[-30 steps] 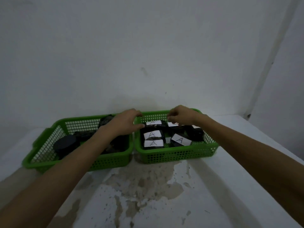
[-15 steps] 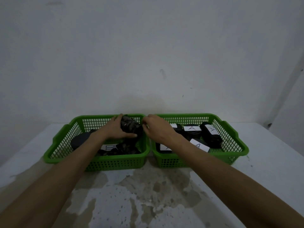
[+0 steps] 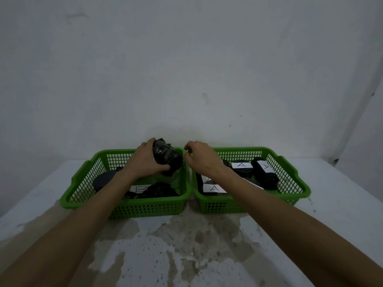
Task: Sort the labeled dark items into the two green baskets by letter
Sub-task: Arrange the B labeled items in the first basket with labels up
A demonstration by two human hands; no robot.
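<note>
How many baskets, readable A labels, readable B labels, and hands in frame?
Green baskets: 2 (left basket, right basket)
Readable A labels: 3 ()
Readable B labels: 1 ()
Hands: 2 (left hand, right hand)
Total: 8

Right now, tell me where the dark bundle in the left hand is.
In the head view, the dark bundle is gripped by the left hand above the left green basket's back right corner, near the right hand.
</note>
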